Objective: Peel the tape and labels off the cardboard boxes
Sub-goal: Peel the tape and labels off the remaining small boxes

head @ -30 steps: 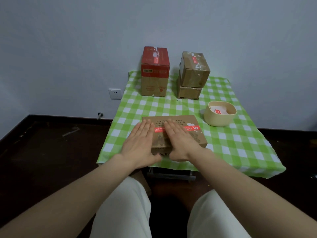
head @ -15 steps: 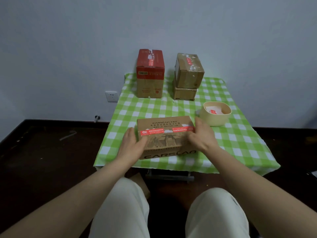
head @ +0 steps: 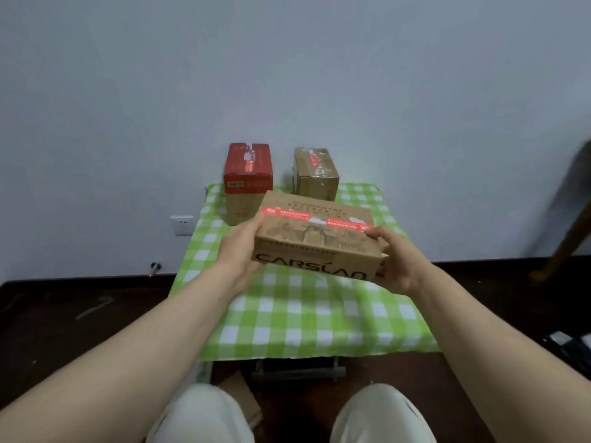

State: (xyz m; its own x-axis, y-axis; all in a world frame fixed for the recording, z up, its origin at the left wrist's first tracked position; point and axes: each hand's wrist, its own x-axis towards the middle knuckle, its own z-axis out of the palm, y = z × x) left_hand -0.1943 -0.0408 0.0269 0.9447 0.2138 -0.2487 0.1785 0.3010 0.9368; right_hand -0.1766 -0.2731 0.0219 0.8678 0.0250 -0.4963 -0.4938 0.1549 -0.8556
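Pale blue-grey wall (head: 287, 75) backs a small table draped in a green-and-white checked cloth (head: 303, 314), with dark floor (head: 64, 314) on either side and a white wall socket (head: 182, 224) just left of the table. Both hands hold a flat cardboard box (head: 319, 247) printed CARSLAN in the air above the middle of the cloth, tilted so its top and near side face the camera. A strip of red tape (head: 286, 213) runs across the top from end to end, torn white near the middle. The left hand (head: 238, 251) grips the left end, thumb up at the top corner; its fingers are hidden beneath, so I cannot tell whether they are spread. The right hand (head: 396, 260) clasps the right end, thumb lying on the top edge at the end of the tape, fingers curled together under the box. At the back of the table stand a red-topped box (head: 248, 167) on the left and a brown taped box (head: 316, 174) on the right, apart from each other. Pale trouser knees (head: 204, 414) show at the bottom.
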